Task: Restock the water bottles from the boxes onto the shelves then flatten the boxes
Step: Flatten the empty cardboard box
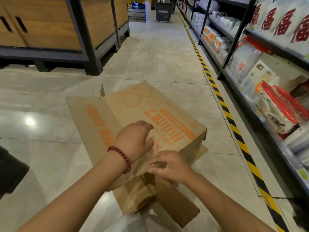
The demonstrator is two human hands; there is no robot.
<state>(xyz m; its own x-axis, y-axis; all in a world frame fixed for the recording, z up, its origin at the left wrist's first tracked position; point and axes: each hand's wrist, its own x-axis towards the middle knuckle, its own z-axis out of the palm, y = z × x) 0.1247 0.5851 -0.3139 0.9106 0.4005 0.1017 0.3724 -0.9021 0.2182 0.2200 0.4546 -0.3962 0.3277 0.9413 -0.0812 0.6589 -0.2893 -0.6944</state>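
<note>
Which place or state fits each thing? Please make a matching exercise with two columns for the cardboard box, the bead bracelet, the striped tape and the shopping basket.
Things:
1. cardboard box
2. bead bracelet
3. striped tape
4. shopping basket

Places or states:
A. far down the aisle
B. on the left wrist
C. on the floor along the shelves
D. on the floor under both hands, flaps open

Pairs: 1-D, 2-B, 3-C, 4-A

both hands (133,139) (168,165) on a cardboard box (150,111) on the floor (167,64).
</note>
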